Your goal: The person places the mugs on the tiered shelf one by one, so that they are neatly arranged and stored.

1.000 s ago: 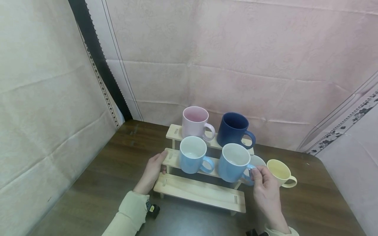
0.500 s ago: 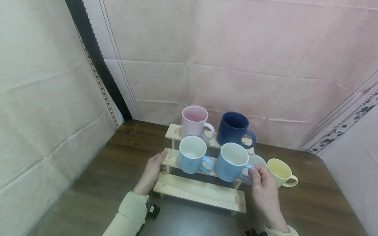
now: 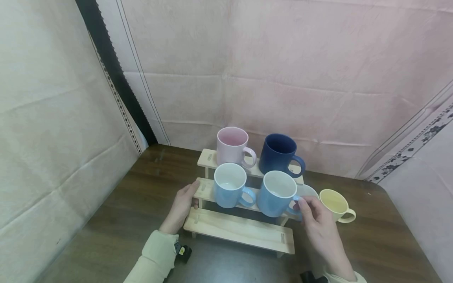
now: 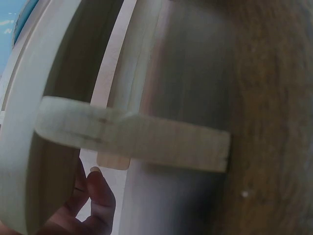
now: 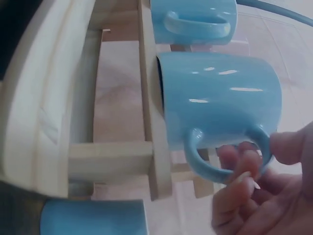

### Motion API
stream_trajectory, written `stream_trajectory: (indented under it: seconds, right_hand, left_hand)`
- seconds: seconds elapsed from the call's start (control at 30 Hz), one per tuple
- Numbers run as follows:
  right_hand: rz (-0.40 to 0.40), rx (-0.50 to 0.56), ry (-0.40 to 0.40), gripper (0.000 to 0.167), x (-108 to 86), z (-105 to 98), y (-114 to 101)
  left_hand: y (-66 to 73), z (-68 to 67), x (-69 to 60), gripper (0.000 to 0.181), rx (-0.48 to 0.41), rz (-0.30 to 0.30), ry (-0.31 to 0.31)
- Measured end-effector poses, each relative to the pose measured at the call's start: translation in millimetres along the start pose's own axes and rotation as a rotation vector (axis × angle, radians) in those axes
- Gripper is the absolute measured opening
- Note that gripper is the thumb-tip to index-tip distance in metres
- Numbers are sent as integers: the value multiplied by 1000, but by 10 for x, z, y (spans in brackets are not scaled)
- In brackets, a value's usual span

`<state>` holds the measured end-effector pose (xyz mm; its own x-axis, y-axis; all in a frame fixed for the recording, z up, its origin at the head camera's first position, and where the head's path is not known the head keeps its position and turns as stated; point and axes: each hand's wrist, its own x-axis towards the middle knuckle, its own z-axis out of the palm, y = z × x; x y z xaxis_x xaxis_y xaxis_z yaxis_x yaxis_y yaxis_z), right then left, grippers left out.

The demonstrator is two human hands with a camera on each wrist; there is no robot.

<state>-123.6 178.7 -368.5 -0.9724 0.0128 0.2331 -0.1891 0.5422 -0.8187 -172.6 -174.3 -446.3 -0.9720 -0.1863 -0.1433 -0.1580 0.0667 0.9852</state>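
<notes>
A three-tier wooden rack [image 3: 240, 230] stands on the table. On its middle shelf are two light blue mugs with white insides, a left mug [image 3: 228, 188] and a right mug [image 3: 275, 196]. My right hand [image 3: 320, 224] holds the right mug by its handle. In the right wrist view that mug [image 5: 220, 93] stands at the shelf edge, with the thumb against its handle and fingers curled at the loop. My left hand [image 3: 181, 202] grips the left end of the middle shelf. Its curled fingers [image 4: 100, 198] show under the board in the left wrist view.
On the top shelf stand a pink mug [image 3: 230, 147] and a dark blue mug [image 3: 277, 153]. Right of the rack are a yellow mug [image 3: 333, 202] and another mug [image 3: 308, 191], partly hidden behind my right hand. A cloth wall [image 3: 283, 78] rises behind the table [image 3: 382, 236].
The right light blue mug has slid slightly left along the middle shelf, with my right hand on its handle. My right wrist has since swung a little right. My left hand keeps its place.
</notes>
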Motion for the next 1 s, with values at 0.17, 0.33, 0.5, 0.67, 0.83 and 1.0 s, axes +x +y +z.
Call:
stream_trajectory:
  seconds: [0.17, 0.33, 0.5, 0.67, 0.83, 1.0]
  right_hand:
    - [39, -47, -33, 35, -10, -59, 26]
    - [48, -65, -21, 35, -17, -100, 70]
    - [40, -106, 24, 35, -8, -170, 95]
    - [68, -136, 77, 36, 1, -253, 126]
    - [92, -168, 150, 35, 14, -324, 179]
    - [160, -191, 167, 43, 27, -381, 236]
  left_hand:
    - [-12, 4, -4, 52, -9, -1, 2]
    - [-7, 5, -17, 53, -13, 3, 3]
    - [9, 6, -25, 52, -19, 12, 0]
    - [14, 11, -18, 50, -21, 16, 4]
    - [9, 8, -10, 51, -8, 18, 4]
    - [-4, 8, -3, 50, -13, 12, 9]
